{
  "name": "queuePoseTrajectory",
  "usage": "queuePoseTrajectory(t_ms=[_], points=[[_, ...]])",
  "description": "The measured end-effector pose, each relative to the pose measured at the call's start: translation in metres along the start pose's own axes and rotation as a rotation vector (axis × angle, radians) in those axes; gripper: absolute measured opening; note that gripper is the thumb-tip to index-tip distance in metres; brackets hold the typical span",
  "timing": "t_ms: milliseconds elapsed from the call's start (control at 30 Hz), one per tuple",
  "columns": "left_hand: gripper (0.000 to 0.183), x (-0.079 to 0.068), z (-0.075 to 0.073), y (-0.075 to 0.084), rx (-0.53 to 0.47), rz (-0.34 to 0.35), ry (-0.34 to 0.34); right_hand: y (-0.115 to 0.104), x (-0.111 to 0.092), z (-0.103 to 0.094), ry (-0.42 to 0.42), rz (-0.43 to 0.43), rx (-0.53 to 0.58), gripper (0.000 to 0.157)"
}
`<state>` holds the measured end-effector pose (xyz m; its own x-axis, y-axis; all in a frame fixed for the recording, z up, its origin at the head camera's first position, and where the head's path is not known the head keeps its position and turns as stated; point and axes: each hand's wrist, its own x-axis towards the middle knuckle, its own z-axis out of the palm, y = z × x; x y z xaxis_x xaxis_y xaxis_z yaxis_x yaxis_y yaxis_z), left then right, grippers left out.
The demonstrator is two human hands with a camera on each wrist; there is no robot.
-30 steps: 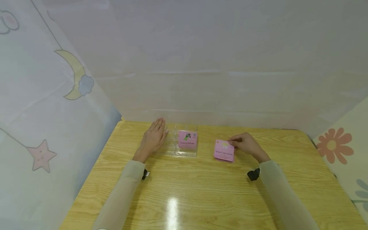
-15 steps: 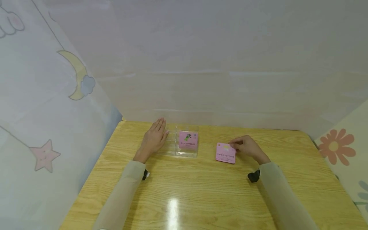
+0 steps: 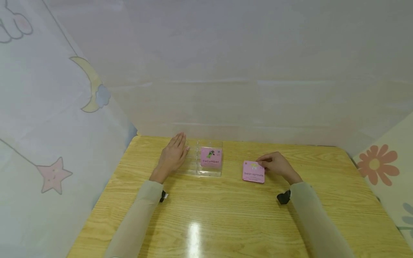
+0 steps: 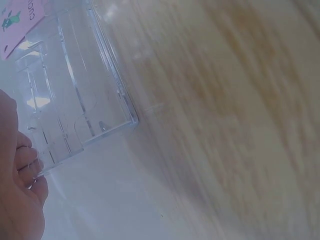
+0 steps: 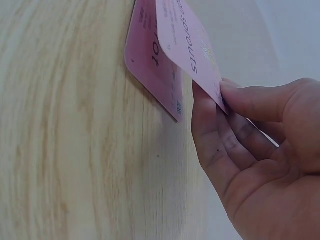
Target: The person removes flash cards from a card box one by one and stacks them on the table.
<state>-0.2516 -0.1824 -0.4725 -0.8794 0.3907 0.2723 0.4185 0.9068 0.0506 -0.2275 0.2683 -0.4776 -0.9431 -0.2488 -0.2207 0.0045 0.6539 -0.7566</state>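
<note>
My right hand [image 3: 278, 165] pinches a pink card [image 3: 253, 172] reading "bean sprouts" by its upper right corner, between thumb and fingers. Beneath it lies a second pink card [image 5: 150, 70], its word ending in "ot"; a gap separates the two at the near corner in the right wrist view. My left hand [image 3: 172, 156], fingers extended in the head view, rests at the left side of a clear plastic box [image 3: 209, 173] with dividers. Inside the box's right part is a pink card [image 3: 211, 161] labelled "cucumber". The left palm is hidden from above.
Both hands work on a wood-grain table [image 3: 232, 215] near its far edge. A pale wall sheet [image 3: 238, 89] stands right behind it. At the left hangs a sheet with a printed moon and star [image 3: 55, 175]; a printed flower [image 3: 377, 163] shows at right.
The right hand and the bean sprouts card shifted slightly right and towards me, then nearly stopped. The lower card's edge no longer shows in the head view. The left hand stays put.
</note>
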Motion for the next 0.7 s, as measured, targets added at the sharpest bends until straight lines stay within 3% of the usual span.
queuePoseTrajectory(t_ms=[700], points=[[0.062, -0.0003, -0.0007, 0.0016, -0.015, 0.008, 0.026, 0.0015, 0.0055, 0.0099, 0.103, 0.002, -0.128, 0.025]])
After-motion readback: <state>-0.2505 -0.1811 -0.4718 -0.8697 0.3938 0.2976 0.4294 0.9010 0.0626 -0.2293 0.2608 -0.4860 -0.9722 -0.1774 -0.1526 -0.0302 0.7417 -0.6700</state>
